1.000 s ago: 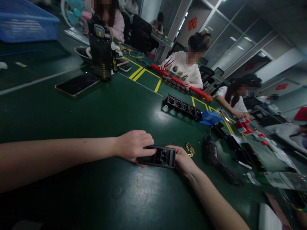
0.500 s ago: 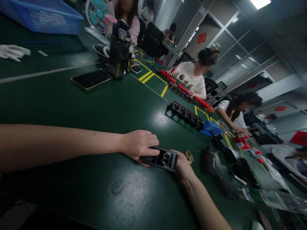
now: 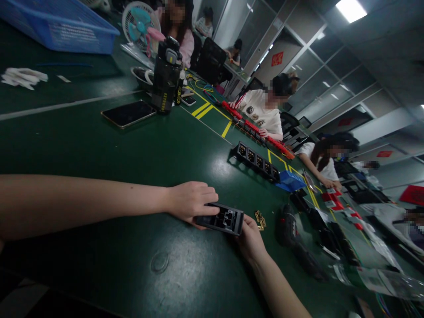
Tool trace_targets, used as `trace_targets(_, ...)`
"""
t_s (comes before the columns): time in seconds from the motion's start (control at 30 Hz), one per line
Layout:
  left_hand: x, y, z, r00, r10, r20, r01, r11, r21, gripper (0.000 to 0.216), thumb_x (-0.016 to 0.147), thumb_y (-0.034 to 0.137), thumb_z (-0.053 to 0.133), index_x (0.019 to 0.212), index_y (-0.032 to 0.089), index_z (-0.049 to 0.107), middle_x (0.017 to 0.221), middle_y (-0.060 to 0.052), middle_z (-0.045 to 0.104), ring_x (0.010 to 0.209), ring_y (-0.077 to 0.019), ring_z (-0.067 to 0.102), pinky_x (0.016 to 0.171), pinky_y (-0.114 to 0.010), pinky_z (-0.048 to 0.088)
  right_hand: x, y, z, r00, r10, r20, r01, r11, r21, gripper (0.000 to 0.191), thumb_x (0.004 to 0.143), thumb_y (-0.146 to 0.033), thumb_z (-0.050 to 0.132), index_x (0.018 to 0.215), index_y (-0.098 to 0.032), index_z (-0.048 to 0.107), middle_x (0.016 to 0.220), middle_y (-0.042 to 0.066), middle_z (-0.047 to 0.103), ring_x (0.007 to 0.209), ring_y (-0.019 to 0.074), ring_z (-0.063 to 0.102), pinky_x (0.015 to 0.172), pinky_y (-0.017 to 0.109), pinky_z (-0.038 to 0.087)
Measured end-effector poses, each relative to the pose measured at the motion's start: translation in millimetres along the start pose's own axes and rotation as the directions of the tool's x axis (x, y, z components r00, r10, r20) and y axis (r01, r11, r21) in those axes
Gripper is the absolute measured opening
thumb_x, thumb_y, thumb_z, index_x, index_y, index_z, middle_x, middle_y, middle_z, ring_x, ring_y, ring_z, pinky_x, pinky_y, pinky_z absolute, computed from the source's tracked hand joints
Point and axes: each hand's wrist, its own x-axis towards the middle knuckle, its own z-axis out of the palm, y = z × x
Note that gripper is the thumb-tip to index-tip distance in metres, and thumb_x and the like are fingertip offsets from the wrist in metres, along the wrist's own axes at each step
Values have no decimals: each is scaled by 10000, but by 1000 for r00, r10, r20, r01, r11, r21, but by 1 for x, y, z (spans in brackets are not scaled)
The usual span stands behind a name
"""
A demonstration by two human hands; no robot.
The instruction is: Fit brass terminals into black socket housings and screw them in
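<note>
A black plastic socket housing point(image 3: 220, 219) lies on the green table, held from both ends. My left hand point(image 3: 190, 201) grips its left end, fingers curled over the top edge. Under and behind its right end sits my right hand point(image 3: 250, 238), closed against the part. Small brass pieces point(image 3: 260, 219) lie on the table just right of the housing. A black electric screwdriver point(image 3: 294, 236) rests further right.
A row of black socket housings point(image 3: 256, 160) and a blue bin point(image 3: 289, 181) lie beyond. A phone point(image 3: 128, 113), a black bottle point(image 3: 165, 79), a fan point(image 3: 139, 26) and a blue basket point(image 3: 56, 24) stand far left. Other people work along the table's far side.
The view has swung left and up a little. Both hands keep their hold on the black housing, which has hardly moved on the table.
</note>
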Motion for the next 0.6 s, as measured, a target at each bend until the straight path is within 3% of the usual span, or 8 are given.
trace_targets(0.13, -1, -1, -1, 999, -6, 40, 6, 1000, 17, 404, 923, 544, 555, 1068, 177, 641, 930, -89, 638, 849, -227, 589, 668, -345, 454, -2, -3, -2, 999, 17, 35, -19, 998, 59, 393, 702, -536, 798, 717, -167, 663, 529, -42, 509, 446, 77, 450, 363, 158, 291)
trace_targets(0.3, -2, -2, -2, 1000, -14, 28, 13, 999, 39, 386, 924, 517, 557, 1076, 170, 628, 925, -87, 637, 848, -227, 588, 677, -345, 468, -3, 5, -4, 989, -81, 122, 73, 995, 70, 501, 813, -656, 665, 729, -164, 621, 550, -6, 563, 460, 98, 491, 364, 169, 340)
trace_targets(0.43, -4, -3, -2, 1000, 4, 26, -6, 998, 55, 405, 921, 505, 558, 1150, 174, 610, 922, -86, 638, 832, -224, 591, 680, -343, 485, -3, 16, -7, 955, -210, 210, 215, 977, 3, 481, 934, -629, 527, 834, -171, 636, 595, 6, 601, 494, 106, 516, 399, 174, 390)
trace_targets(0.6, -3, -4, -3, 999, 38, 16, -38, 998, 44, 424, 897, 473, 607, 1177, 155, 604, 931, -98, 638, 847, -234, 615, 682, -346, 511, -4, 15, -8, 931, -276, 239, 288, 958, -14, 455, 966, -599, 489, 924, -178, 656, 653, 2, 586, 554, 120, 550, 418, 184, 425)
